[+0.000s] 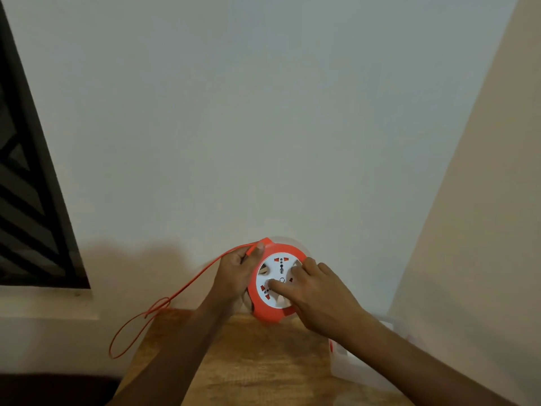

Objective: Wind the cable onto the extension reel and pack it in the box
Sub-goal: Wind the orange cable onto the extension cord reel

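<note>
While both hands worked, the reel (276, 284) stood over a wooden table (251, 361).
Left hand (235, 275) grasped reel and orange cable (187, 284); right hand (317, 291) pressed extended fingers on its face, pale wall (263, 112) behind.

Wooden table (251, 358) against pale wall (234, 112); dark patterned panel (26, 200), possibly window, left.
</note>
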The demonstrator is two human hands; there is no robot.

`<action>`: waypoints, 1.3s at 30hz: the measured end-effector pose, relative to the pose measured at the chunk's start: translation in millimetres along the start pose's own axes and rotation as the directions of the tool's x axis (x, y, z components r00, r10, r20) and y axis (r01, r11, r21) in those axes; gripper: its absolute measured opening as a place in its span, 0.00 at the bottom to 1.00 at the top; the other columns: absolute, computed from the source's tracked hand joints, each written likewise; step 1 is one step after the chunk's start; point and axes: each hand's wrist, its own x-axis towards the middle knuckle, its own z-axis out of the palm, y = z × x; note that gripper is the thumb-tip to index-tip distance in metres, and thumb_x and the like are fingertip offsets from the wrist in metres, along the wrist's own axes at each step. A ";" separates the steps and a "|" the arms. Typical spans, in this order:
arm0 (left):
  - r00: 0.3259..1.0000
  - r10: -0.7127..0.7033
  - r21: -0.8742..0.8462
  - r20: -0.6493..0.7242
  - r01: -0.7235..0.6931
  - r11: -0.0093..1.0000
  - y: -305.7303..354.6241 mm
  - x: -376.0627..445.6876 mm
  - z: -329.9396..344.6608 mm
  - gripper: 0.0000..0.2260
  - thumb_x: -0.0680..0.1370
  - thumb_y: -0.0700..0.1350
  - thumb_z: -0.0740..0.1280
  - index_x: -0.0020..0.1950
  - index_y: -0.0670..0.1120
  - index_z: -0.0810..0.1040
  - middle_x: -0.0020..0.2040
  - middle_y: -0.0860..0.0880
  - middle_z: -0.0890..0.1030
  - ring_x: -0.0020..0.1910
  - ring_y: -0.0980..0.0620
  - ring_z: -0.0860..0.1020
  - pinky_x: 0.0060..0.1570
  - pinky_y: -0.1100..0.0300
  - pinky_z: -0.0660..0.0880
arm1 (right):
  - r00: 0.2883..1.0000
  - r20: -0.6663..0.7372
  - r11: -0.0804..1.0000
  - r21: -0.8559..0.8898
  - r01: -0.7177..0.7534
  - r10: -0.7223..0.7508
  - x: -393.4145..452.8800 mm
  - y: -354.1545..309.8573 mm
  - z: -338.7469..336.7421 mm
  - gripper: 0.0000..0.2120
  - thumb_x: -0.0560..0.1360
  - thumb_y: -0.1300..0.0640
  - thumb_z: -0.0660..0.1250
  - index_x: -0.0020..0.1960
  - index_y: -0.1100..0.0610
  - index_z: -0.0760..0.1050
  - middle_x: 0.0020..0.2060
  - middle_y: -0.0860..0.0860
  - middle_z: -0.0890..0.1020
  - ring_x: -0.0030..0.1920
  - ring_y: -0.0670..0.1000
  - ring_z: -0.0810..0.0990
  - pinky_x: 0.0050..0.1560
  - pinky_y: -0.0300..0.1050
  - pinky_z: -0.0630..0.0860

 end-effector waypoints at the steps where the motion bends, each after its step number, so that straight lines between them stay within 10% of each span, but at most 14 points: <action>1: 1.000 0.001 0.006 0.004 -0.001 1.000 0.2 1.2 0.0 0.17 0.74 0.61 0.70 0.55 0.52 0.85 0.50 0.46 0.90 0.45 0.42 0.89 0.38 0.52 0.85 | 1.000 -0.013 1.000 -0.006 0.004 -0.004 0.2 0.1 -1.6 0.32 0.65 0.46 0.78 0.66 0.45 0.71 0.54 0.58 0.82 0.54 0.60 0.80 0.51 0.56 0.80; 10: 0.999 0.032 0.001 -0.024 -0.032 0.999 6.9 4.8 -1.6 0.17 0.73 0.61 0.69 0.56 0.53 0.84 0.49 0.50 0.90 0.44 0.45 0.89 0.35 0.57 0.84 | 0.994 0.004 0.994 -0.028 -0.105 0.105 28.1 -9.0 -1.8 0.35 0.74 0.42 0.69 0.75 0.50 0.59 0.63 0.59 0.78 0.59 0.63 0.78 0.62 0.60 0.72; 17: 0.987 0.120 -0.025 -0.111 -0.124 0.992 14.6 8.3 5.7 0.13 0.75 0.60 0.68 0.53 0.56 0.85 0.49 0.53 0.90 0.46 0.47 0.89 0.37 0.59 0.84 | 0.879 -0.011 0.822 0.361 -0.441 0.477 46.4 -12.9 -12.3 0.32 0.77 0.34 0.56 0.75 0.50 0.60 0.62 0.52 0.80 0.55 0.55 0.82 0.53 0.49 0.78; 19: 0.978 0.151 -0.029 -0.143 -0.157 0.987 14.3 10.1 3.0 0.11 0.77 0.59 0.68 0.52 0.57 0.86 0.49 0.51 0.90 0.47 0.46 0.89 0.37 0.58 0.84 | 0.797 0.202 0.495 0.690 -0.528 0.569 47.1 -11.5 -24.7 0.31 0.76 0.37 0.61 0.75 0.49 0.61 0.65 0.51 0.78 0.58 0.52 0.80 0.55 0.48 0.77; 22: 0.972 0.132 -0.069 -0.194 -0.148 0.987 15.1 15.1 -4.9 0.14 0.81 0.57 0.66 0.57 0.50 0.85 0.52 0.46 0.89 0.49 0.42 0.88 0.44 0.48 0.86 | 0.744 0.593 -0.474 0.773 -0.421 0.307 46.4 -11.3 -47.7 0.26 0.77 0.48 0.66 0.71 0.55 0.66 0.51 0.55 0.85 0.31 0.45 0.77 0.41 0.42 0.76; 24: 0.976 0.131 -0.058 -0.174 -0.142 0.988 15.2 17.7 -4.7 0.18 0.81 0.58 0.65 0.60 0.47 0.84 0.54 0.44 0.88 0.51 0.41 0.88 0.50 0.44 0.85 | 0.782 0.563 -0.616 0.724 -0.311 0.268 44.8 -15.9 -56.5 0.19 0.76 0.53 0.67 0.64 0.56 0.69 0.46 0.52 0.87 0.24 0.44 0.70 0.41 0.42 0.75; 26: 0.977 0.152 -0.023 -0.148 -0.157 0.987 15.2 16.1 -0.7 0.16 0.80 0.59 0.66 0.59 0.51 0.85 0.54 0.46 0.88 0.52 0.44 0.88 0.49 0.49 0.85 | 0.773 0.476 -0.361 0.869 -0.340 0.418 45.0 -22.2 -63.7 0.17 0.74 0.52 0.70 0.60 0.47 0.69 0.45 0.40 0.84 0.31 0.43 0.76 0.41 0.38 0.75; 28: 0.980 0.153 0.003 -0.129 -0.154 0.988 14.7 14.4 2.4 0.15 0.78 0.62 0.66 0.56 0.56 0.86 0.53 0.48 0.89 0.52 0.46 0.88 0.46 0.54 0.85 | 0.798 0.212 0.128 0.932 -0.338 0.564 41.8 -22.9 -66.9 0.16 0.73 0.49 0.70 0.59 0.41 0.71 0.49 0.35 0.79 0.47 0.45 0.80 0.44 0.37 0.77; 31: 0.984 0.123 0.023 -0.126 -0.121 0.992 12.5 15.8 0.4 0.14 0.75 0.62 0.67 0.53 0.57 0.85 0.50 0.51 0.89 0.48 0.46 0.88 0.42 0.55 0.85 | 0.925 0.027 0.727 0.609 -0.316 0.380 33.0 -12.2 -57.0 0.21 0.75 0.48 0.69 0.67 0.47 0.73 0.66 0.45 0.76 0.62 0.50 0.76 0.63 0.48 0.75; 39: 0.994 0.083 0.042 -0.071 -0.081 0.996 15.3 18.1 -2.4 0.18 0.73 0.61 0.68 0.56 0.52 0.83 0.48 0.50 0.90 0.45 0.43 0.89 0.41 0.51 0.86 | 0.999 -0.009 0.976 0.215 -0.041 0.044 24.8 -1.1 -27.9 0.25 0.69 0.56 0.77 0.65 0.49 0.77 0.74 0.53 0.65 0.70 0.59 0.68 0.64 0.59 0.72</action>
